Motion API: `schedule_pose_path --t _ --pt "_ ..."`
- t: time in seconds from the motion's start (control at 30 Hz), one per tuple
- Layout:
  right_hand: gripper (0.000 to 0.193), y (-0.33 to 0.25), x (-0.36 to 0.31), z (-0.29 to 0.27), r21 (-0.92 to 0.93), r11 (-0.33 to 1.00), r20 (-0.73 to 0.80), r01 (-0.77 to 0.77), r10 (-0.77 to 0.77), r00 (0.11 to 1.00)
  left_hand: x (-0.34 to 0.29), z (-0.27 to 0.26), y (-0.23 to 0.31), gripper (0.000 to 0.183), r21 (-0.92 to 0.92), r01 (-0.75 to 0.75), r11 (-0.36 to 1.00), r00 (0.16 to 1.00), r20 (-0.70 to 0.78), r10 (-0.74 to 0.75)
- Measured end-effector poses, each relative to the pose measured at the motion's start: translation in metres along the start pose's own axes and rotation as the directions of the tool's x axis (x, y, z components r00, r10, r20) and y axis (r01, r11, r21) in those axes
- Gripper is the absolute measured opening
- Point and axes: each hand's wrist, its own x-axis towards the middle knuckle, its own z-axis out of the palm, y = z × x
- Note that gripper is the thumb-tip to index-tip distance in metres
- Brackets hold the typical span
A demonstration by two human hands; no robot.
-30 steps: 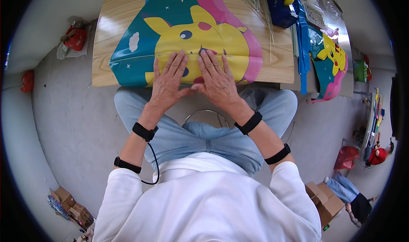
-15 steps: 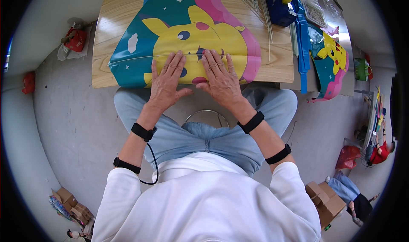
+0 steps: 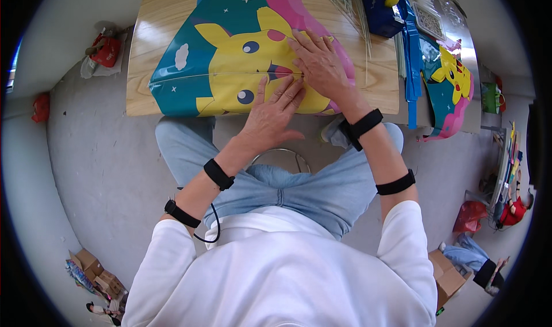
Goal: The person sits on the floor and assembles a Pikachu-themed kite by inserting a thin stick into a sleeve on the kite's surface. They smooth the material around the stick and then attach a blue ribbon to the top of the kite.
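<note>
Resting left hand [image 3: 271, 117] and right hand [image 3: 323, 68] palm-down on cartoon-print sheet [image 3: 230, 56] with grip spread, pinching nothing; likely to hold it flat on table [image 3: 376, 94].

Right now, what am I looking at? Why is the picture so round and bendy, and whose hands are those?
There's no robot here: they are a person's own bare hands. A wide camera worn on the person's head looks down, and it bends straight edges near the rim. That's why you also see the white top and jeans.

On the wooden table lies a shiny sheet with a yellow cartoon face. The left hand has its fingers on it, at the edge nearest the person. The right hand lies on it farther up and to the right. Neither seems to grip anything. Thin sticks and a blue box sit beyond.
</note>
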Motion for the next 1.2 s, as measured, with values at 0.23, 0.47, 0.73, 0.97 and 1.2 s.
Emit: schedule_pose_path --t 0.23,0.47,0.73,0.97,1.2 --pt "0.055 0.023 0.011 0.013 -0.080 0.994 0.056 0.077 -0.073 0.996 -0.002 0.008 0.001 0.109 -0.047 0.016 0.999 1.000 0.008 -0.015" --pt "0.089 0.027 0.013 -0.004 0.053 0.997 0.170 0.053 -0.062 0.984 -0.003 0.008 0.002 0.109 -0.069 0.030 0.997 1.000 0.006 -0.030" --pt "0.092 0.025 0.011 0.002 0.071 0.997 0.143 0.025 -0.034 0.989 -0.002 0.007 0.003 0.107 -0.057 0.034 0.998 0.999 -0.003 -0.035" --pt "0.090 0.029 0.014 -0.005 0.094 0.995 0.192 0.041 -0.059 0.980 -0.002 0.010 0.002 0.105 -0.049 0.044 0.998 0.999 -0.002 -0.044" --pt "0.089 0.038 0.016 -0.014 0.081 0.992 0.218 0.100 -0.115 0.969 -0.002 0.006 0.002 0.104 -0.039 0.048 0.998 0.999 0.021 -0.047"
